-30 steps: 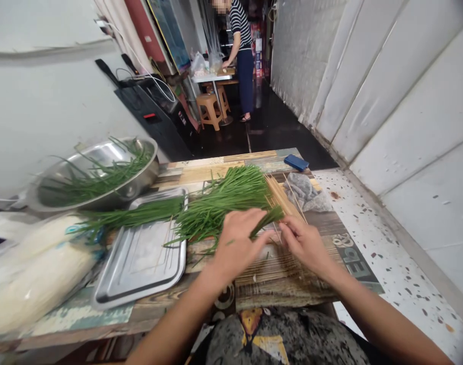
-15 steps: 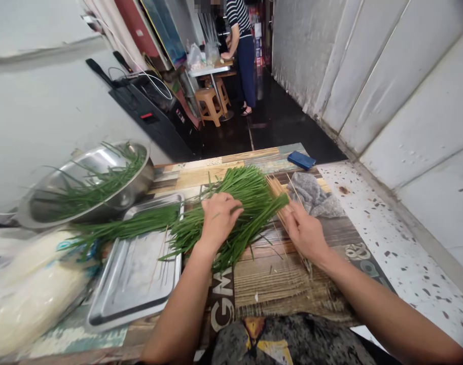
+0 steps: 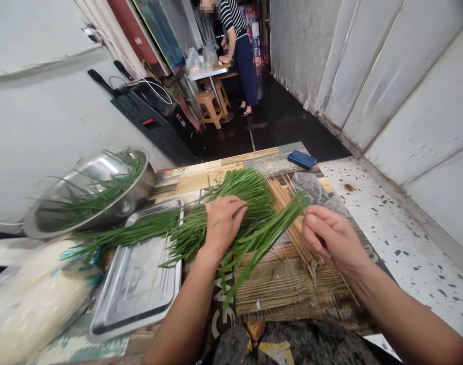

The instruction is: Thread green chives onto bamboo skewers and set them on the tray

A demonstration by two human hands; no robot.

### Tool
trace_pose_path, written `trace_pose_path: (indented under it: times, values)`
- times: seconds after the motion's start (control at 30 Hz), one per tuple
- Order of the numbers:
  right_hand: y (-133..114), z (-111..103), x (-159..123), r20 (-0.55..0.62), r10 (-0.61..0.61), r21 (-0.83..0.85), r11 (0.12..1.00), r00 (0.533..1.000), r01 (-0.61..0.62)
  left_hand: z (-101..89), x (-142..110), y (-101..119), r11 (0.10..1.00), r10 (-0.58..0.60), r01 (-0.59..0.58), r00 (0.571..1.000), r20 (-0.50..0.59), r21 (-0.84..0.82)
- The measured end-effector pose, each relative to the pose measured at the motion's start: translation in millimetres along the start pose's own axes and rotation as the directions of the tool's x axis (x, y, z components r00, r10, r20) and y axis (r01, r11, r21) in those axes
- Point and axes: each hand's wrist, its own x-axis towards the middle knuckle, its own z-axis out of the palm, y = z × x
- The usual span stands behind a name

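Long green chives [image 3: 250, 187] lie in a thick pile on the wood-patterned table. My left hand [image 3: 224, 223] rests over them, its fingers curled in around some stalks. A separate bunch of chives [image 3: 271, 228] slants out to the right, with its right end at my right fingertips. My right hand [image 3: 332, 235] is closed round a thin bamboo skewer [image 3: 350, 291], whose lower end sticks out beneath the palm. Whether the skewer's tip pierces the bunch is hidden. Loose bamboo skewers [image 3: 280, 195] lie in a row between the pile and my right hand.
A metal tray [image 3: 134, 299] with chives across it and a steel bowl [image 3: 134, 197] of chives stand left. Near them lies a plastic bag [image 3: 37, 314]. A grey cloth [image 3: 309, 185] and blue box [image 3: 301, 159] sit right. Another person [image 3: 241, 56] stands at a far table.
My right hand has moved right and towards me, and the right end of the chive bunch has shifted the same way. My left hand has barely moved.
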Motion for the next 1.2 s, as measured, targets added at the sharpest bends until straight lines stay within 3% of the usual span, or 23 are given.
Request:
trace_pose_path:
  times: [0.07,0.13,0.2,0.3,0.37,0.47,0.7,1.2]
  values:
    - [10,4,4,0.064,0.074,-0.072,0.995,0.995,-0.069,-0.8,1,4,0.990,-0.084,0.082,0.996,-0.016,-0.116]
    - [26,11,9,0.068,0.088,-0.260,0.963,0.994,-0.068,1.2,3,8,0.933,-0.250,0.243,0.968,0.009,-0.267]
    - [42,17,10,-0.012,-0.025,-0.481,0.877,1.000,0.016,6.4,4,11,0.825,-0.400,0.406,0.911,0.102,-0.394]
    - [58,23,6,-0.056,-0.216,-0.739,0.666,0.975,0.105,16.8,3,13,0.717,-0.490,0.527,0.847,0.208,-0.456]
    - [63,26,2,-0.048,-0.262,-0.803,0.584,0.964,0.118,22.1,1,13,0.709,-0.502,0.538,0.839,0.210,-0.456]
    - [67,26,0,-0.030,-0.263,-0.824,0.553,0.964,0.125,25.2,-1,11,0.731,-0.484,0.510,0.856,0.182,-0.454]
    - [66,22,4,0.008,-0.273,-0.790,0.589,0.962,0.174,25.8,-2,9,0.783,-0.436,0.462,0.885,0.162,-0.417]
    - [58,23,2,0.015,-0.176,-0.756,0.642,0.984,0.126,20.0,1,22,0.822,-0.383,0.413,0.910,0.155,-0.392]
